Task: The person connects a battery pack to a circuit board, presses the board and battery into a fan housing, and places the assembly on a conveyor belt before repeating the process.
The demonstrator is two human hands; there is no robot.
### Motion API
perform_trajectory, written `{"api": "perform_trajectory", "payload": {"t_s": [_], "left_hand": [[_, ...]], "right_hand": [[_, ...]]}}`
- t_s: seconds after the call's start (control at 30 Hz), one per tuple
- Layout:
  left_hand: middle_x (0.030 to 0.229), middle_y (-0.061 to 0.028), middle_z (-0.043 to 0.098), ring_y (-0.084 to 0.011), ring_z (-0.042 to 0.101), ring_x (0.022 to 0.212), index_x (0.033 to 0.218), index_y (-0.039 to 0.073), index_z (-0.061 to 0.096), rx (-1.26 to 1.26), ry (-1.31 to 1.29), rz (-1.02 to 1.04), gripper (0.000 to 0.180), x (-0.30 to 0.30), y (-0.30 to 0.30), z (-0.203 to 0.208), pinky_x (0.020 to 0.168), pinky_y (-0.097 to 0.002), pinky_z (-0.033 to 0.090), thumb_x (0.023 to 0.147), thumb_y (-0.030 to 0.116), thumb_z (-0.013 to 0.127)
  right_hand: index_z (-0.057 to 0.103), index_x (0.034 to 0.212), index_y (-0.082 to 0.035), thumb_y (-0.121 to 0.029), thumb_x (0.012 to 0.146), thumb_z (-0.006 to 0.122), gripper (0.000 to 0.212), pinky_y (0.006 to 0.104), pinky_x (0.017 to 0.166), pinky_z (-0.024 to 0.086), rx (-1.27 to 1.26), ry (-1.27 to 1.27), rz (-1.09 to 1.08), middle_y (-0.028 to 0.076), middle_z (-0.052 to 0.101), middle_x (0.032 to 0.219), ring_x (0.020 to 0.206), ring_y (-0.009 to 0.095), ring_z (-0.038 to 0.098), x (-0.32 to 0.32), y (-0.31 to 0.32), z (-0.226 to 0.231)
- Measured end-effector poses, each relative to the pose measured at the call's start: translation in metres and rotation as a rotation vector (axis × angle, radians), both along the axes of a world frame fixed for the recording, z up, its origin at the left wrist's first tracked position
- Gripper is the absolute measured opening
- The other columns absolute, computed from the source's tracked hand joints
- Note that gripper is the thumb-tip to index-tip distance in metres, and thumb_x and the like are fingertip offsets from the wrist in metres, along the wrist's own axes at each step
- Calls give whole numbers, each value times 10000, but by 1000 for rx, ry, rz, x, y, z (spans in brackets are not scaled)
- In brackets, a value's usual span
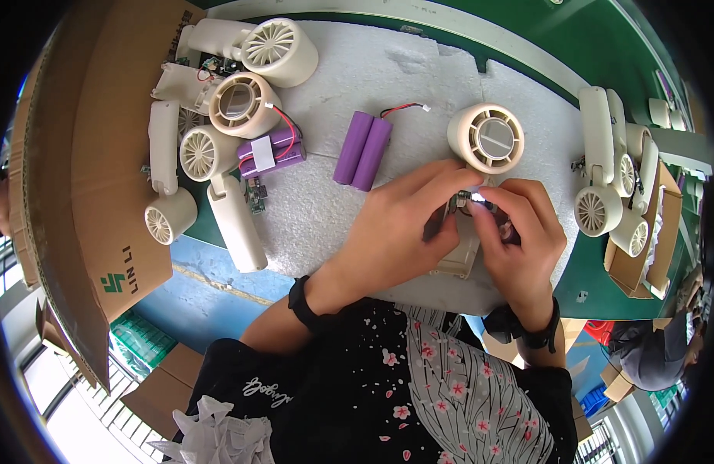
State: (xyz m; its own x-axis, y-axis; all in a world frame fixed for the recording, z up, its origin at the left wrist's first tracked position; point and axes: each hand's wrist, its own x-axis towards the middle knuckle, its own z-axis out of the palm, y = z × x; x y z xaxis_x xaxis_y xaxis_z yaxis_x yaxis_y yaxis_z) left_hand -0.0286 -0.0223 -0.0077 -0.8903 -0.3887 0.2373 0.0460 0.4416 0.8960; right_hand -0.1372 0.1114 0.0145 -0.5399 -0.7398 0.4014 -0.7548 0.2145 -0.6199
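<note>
My left hand (407, 220) pinches a small green circuit board (461, 198) between thumb and forefinger. From the other side, the thumb and forefinger of my right hand (525, 232) close on the same board, where a bright white spot shows; whether it is a plug or a lit lamp I cannot tell. Just below lies the cream handle (456, 261) of a handheld fan, partly covered by my hands. Its round fan head (487, 139) points up beyond my fingertips. Left of it rests a purple two-cell battery pack (362, 151) with a red and black lead ending in a white plug.
White foam sheet (310, 209) covers the green bench. Several cream fan bodies (210, 151) cluster at the left, with another purple battery pack (283, 153) beside them. More fans (604, 170) lie at the right near a small open carton (657, 255). A big cardboard box (102, 155) borders the left side.
</note>
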Motion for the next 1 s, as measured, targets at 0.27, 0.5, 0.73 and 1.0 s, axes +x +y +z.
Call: {"api": "perform_trajectory", "payload": {"t_s": [0.27, 0.5, 0.73, 1.0], "left_hand": [[1189, -113, 647, -177, 656, 725, 1230, 71, 596, 30, 12, -24, 548, 0, -1, 1, 645, -274, 548, 707, -79, 661], [1205, -121, 641, -201, 668, 771, 1266, 51, 576, 64, 29, -63, 524, 3, -4, 2, 670, -295, 551, 760, -47, 671], [1186, -144, 643, -248, 683, 840, 1196, 50, 639, 40, 94, -19, 379, 3, -5, -3, 697, -330, 559, 825, -21, 663], [1124, -148, 650, -280, 679, 851, 1091, 129, 721, -43, 53, -75, 320, 5, -6, 3, 716, -342, 561, 821, -29, 657]], "right_hand": [[706, 947, -17, 5, 739, 777, 221, 245, 546, 462, 28, -42, -42, 83, 625, 884, 635, 132, 582, 5, 0, 3], [700, 927, -3, 2, 758, 759, 179, 237, 539, 451, 58, -148, -82, 79, 627, 871, 617, 126, 574, 7, -3, 6], [670, 955, 2, 8, 777, 735, 190, 237, 547, 458, 145, -188, -57, 63, 624, 855, 613, 108, 572, 6, -6, 18], [519, 1174, -28, -24, 786, 724, 438, 253, 572, 467, 457, -617, 41, 73, 581, 820, 644, 123, 587, -9, 7, 28]]}}
